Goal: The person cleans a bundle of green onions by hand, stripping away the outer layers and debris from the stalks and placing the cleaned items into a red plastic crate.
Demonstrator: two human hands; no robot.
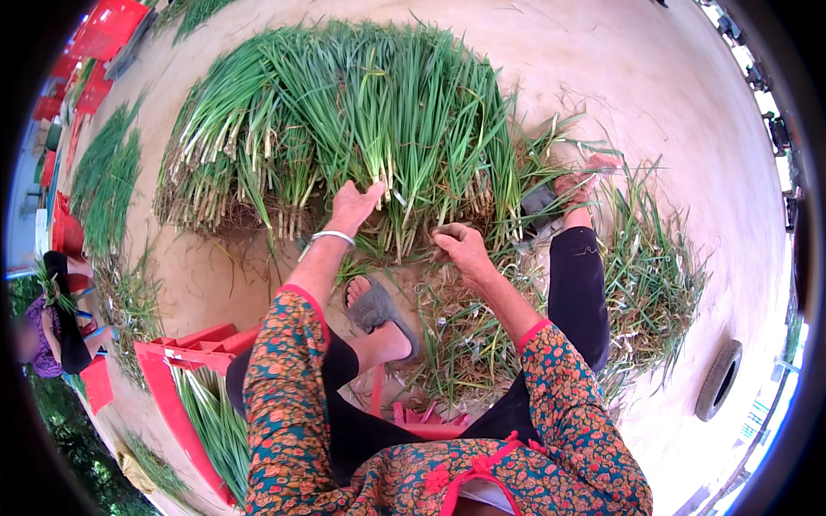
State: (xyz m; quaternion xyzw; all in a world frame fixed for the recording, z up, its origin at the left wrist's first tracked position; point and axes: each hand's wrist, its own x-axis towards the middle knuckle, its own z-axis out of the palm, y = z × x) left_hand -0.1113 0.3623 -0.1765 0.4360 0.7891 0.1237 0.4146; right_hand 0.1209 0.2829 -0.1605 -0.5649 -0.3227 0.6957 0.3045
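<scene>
My left hand (pixel 353 209), with a pale bracelet at the wrist, reaches to the pale root ends of a light green bunch of chive-like stalks (pixel 375 138). Its thumb and forefinger are spread at these ends; the other fingers are partly hidden. To the right and slightly nearer, my right hand (pixel 465 251) is closed, thumb and forefinger pinched together. Whatever it may hold is too small to make out. Both hands are at the near edge of a large heap of long green stalks (pixel 284 95), roots toward me and leaves pointing away.
Loose trimmed leaves (pixel 650 267) lie on the ground at right and between my feet. A red crate (pixel 189 348) holding green stalks stands by my left leg. A tyre (pixel 718 380) lies at far right. Another person (pixel 64 318) sits at far left near red crates.
</scene>
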